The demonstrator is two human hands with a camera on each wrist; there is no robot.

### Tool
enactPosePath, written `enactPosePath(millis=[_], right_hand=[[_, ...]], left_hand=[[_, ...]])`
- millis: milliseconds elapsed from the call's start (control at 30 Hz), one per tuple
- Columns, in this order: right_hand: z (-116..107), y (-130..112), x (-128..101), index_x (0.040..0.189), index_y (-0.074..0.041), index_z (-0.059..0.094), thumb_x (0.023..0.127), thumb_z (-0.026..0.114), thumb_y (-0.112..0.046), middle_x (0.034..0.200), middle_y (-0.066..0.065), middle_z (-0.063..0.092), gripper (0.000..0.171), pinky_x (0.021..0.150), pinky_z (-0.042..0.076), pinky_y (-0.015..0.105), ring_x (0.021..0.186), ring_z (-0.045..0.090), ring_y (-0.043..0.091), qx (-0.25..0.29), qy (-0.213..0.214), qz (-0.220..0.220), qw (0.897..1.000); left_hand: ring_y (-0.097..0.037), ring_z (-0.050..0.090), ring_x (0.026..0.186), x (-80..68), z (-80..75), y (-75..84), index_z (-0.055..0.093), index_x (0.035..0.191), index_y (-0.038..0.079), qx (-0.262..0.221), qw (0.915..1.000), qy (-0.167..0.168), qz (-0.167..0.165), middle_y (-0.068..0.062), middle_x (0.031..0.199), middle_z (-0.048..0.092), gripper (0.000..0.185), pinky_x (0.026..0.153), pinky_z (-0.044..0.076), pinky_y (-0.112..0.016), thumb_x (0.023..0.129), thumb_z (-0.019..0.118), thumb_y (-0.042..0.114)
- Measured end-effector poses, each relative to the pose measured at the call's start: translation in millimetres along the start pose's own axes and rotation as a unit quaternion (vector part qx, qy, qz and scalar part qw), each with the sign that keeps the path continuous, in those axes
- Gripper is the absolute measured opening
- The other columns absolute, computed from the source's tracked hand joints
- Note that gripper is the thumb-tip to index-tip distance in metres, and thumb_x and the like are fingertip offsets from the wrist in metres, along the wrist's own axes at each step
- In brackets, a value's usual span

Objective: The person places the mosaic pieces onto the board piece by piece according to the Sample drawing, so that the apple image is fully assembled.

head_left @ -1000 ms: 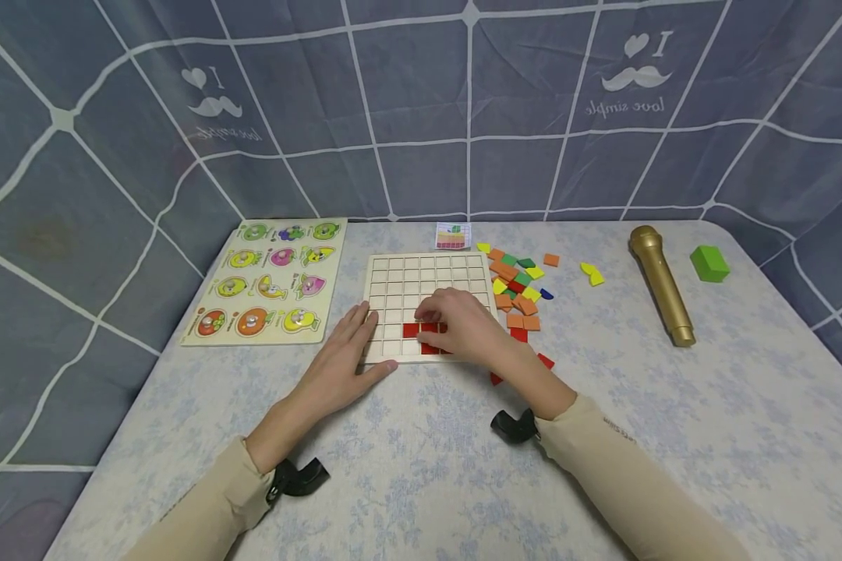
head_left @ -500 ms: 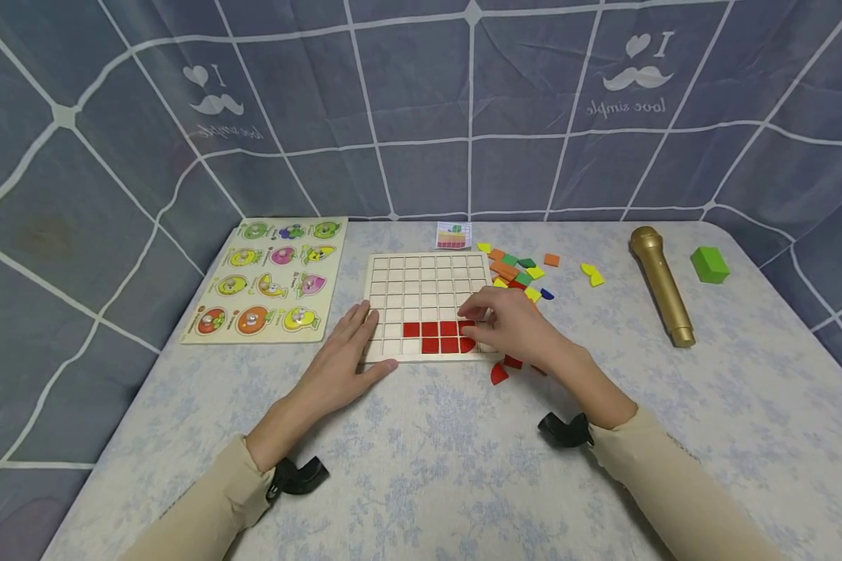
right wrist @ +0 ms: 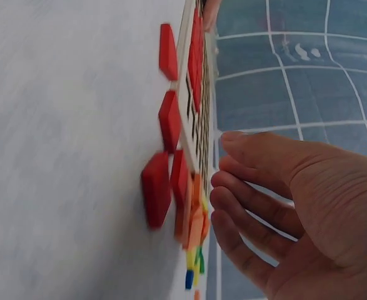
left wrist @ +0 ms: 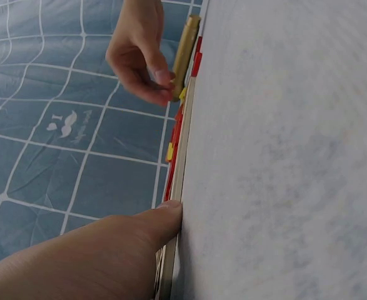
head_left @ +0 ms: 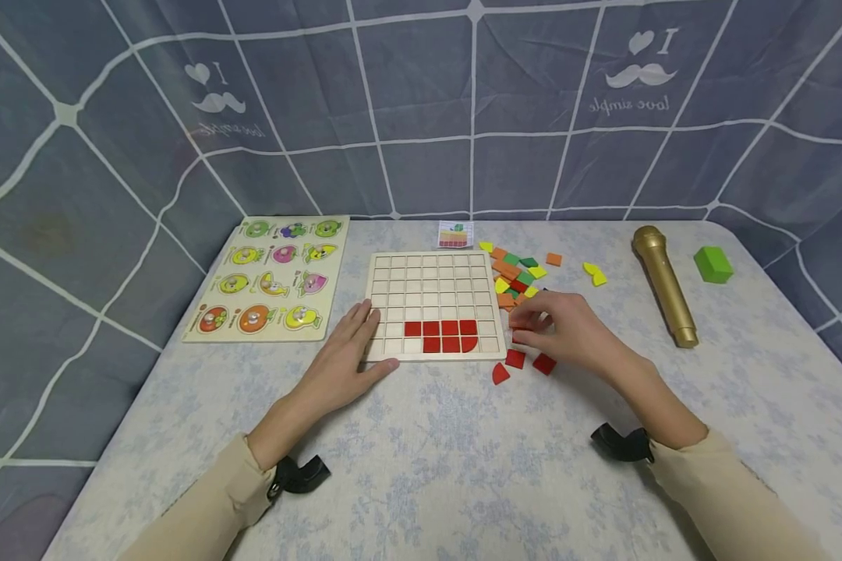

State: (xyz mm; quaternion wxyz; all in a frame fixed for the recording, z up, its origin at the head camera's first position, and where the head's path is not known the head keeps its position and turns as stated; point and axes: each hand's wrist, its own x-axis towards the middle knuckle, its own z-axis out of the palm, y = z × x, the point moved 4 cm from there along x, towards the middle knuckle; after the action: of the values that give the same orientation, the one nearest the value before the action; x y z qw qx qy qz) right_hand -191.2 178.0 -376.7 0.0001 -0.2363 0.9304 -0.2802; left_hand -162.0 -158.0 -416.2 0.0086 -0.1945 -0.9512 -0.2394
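A pale wooden grid board (head_left: 424, 284) lies in the middle of the table. Red squares (head_left: 450, 328) fill part of its two front rows, along with a round-edged red piece (head_left: 468, 344). My left hand (head_left: 344, 351) rests on the board's left side, fingers extended and thumb at the front edge. Just right of the board, my right hand (head_left: 561, 331) hovers over loose red tiles. In the right wrist view its fingers (right wrist: 252, 194) bend loosely, with nothing between them and the thumb. Below it lie red squares (head_left: 543, 364) and a red quarter-round piece (head_left: 500, 374).
Mixed orange, green and yellow tiles (head_left: 508, 270) are heaped at the board's right side. A small printed card (head_left: 455, 234) lies behind the board. A fruit puzzle board (head_left: 270, 280) is at left; a gold microphone (head_left: 665, 288) and a green block (head_left: 712, 265) are at right.
My right hand has moved right, from over the red squares on the board to the loose tiles beside it, uncovering the red rows. My left hand has stayed in place.
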Motion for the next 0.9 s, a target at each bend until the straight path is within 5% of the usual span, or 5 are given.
enactPosePath(millis=[900], right_hand=[[8.0,17.2,-10.5,0.103,-0.009,0.080,0.083,0.087,-0.008,0.091,-0.001,0.074,0.021,0.069,0.054,0.029,0.079,0.063,0.015,-0.022,0.001,-0.005,1.000]], left_hand=[[-0.040,0.015,0.163,-0.2,-0.7,-0.3,0.032,0.162,-0.005,-0.004,1.0000,0.001,-0.002,-0.021,0.174,0.020,0.090,0.130,0.020,-0.059,0.099,0.072,0.044]])
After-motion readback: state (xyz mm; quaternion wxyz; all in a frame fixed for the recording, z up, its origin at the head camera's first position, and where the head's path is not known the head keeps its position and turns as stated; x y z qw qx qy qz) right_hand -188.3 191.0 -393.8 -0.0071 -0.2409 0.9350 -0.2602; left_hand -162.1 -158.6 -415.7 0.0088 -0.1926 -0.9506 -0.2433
